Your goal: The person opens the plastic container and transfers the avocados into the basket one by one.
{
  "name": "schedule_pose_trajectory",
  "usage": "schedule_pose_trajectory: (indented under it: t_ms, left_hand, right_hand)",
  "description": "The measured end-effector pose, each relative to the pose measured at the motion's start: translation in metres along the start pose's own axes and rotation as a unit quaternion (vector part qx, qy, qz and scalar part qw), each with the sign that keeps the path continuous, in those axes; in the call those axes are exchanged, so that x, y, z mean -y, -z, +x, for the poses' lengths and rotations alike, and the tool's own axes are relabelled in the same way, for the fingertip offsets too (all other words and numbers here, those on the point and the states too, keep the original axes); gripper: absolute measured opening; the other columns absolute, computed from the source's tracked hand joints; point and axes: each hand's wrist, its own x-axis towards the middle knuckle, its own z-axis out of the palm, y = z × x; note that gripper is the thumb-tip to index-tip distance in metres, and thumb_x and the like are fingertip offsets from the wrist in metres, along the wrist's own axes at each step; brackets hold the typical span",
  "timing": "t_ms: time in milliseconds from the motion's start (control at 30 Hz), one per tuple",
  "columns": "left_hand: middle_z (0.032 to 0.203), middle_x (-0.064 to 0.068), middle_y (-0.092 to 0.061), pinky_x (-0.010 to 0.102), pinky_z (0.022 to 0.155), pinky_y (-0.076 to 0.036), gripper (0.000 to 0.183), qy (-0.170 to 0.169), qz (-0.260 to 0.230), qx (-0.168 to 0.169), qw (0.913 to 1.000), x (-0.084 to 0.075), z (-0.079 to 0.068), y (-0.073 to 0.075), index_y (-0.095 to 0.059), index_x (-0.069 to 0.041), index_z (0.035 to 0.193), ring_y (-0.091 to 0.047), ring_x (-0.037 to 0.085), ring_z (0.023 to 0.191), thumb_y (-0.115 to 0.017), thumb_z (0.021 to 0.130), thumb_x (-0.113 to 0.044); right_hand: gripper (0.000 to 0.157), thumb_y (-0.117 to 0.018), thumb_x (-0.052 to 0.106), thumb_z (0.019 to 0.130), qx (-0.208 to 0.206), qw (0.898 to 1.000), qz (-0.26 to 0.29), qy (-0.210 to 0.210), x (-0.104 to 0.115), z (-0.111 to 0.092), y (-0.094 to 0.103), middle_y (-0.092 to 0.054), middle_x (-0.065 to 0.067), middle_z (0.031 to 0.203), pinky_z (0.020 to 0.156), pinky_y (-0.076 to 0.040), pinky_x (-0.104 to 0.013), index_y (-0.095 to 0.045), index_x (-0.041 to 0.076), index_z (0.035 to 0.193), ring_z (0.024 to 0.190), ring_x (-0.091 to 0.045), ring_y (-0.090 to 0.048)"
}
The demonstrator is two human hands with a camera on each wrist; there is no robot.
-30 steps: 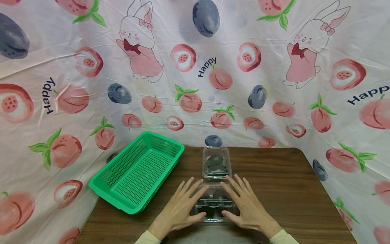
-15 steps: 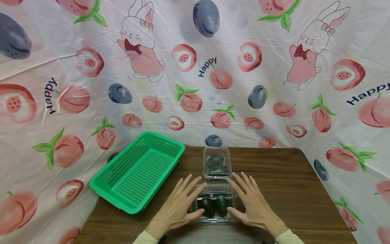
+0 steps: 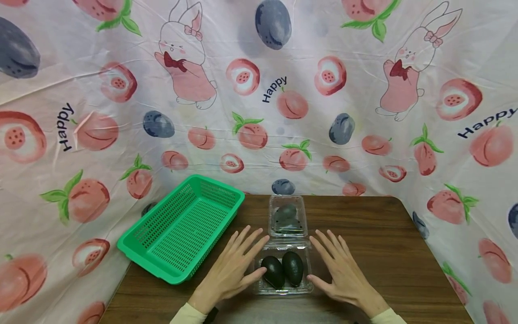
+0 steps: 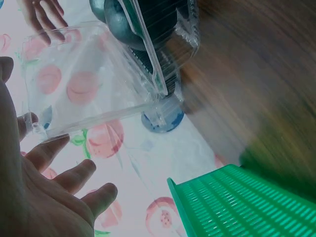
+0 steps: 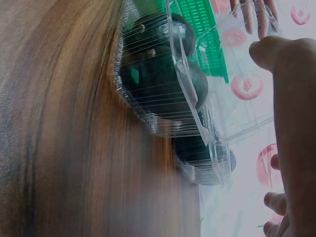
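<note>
Two dark green avocados [image 3: 292, 268] lie side by side in the base of a clear plastic clamshell box [image 3: 283, 292] in the head view. Its clear lid [image 4: 81, 111] stands raised at the far side, as the left wrist view shows. On the left of the box, my left hand [image 3: 228, 267] has its fingers spread, with fingertips close to the lid's edge. My right hand [image 3: 344, 272] spreads its fingers likewise on the right side, its thumb tip by the box's rim. The palms face each other across the box.
Behind the near box stands a second clear clamshell box [image 3: 288, 233], shut, with dark avocados inside. A green slotted plastic basket [image 3: 186, 273] sits at the left of the brown wooden table [image 3: 356, 225]. Fruit-printed cloth [image 3: 259, 112] hangs around the table's back and sides.
The near box's lid has swung up and away from me, uncovering the avocados. Both hands have moved outward and slightly away, and are farther apart. The basket and the far box have stayed put.
</note>
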Motion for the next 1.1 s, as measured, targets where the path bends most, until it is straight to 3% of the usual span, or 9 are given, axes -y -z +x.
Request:
schedule_pose_trajectory:
  t_ms: [333, 767, 1100]
  left_hand:
    - [0.175, 0.013, -0.053, 0.072, 0.127, -0.046, 0.087, 0.007, -0.001, -0.008, 0.9999, 0.008, 0.008, 0.002, -0.046, -0.023, 0.174, -0.050, 0.048, 0.162, -0.082, 0.100, -0.050]
    - [0.179, 0.012, -0.048, 0.072, 0.129, -0.044, 0.080, 0.018, -0.007, 0.011, 0.9997, 0.015, 0.017, 0.005, -0.041, -0.025, 0.177, -0.044, 0.048, 0.166, -0.068, 0.109, -0.057]
    - [0.180, 0.013, -0.046, 0.074, 0.129, -0.042, 0.084, 0.035, -0.011, 0.024, 0.9990, 0.017, 0.024, 0.006, -0.040, -0.024, 0.177, -0.042, 0.050, 0.167, -0.073, 0.107, -0.056]
  right_hand:
    - [0.100, -0.080, 0.065, 0.095, 0.016, 1.000, -0.011, -0.014, 0.001, -0.009, 0.000, -0.053, -0.018, 0.173, 0.144, 0.011, -0.029, -0.048, 0.010, 0.172, 0.151, -0.055, -0.055]
    - [0.100, -0.082, 0.066, 0.093, 0.030, 0.999, -0.025, -0.012, 0.005, -0.021, -0.008, -0.054, -0.017, 0.173, 0.143, 0.013, -0.028, -0.051, 0.010, 0.170, 0.152, -0.053, -0.054]
    - [0.098, -0.080, 0.069, 0.094, 0.046, 0.999, -0.013, -0.015, 0.010, -0.024, -0.014, -0.056, -0.021, 0.171, 0.142, 0.016, -0.027, -0.054, 0.008, 0.167, 0.153, -0.053, -0.054]
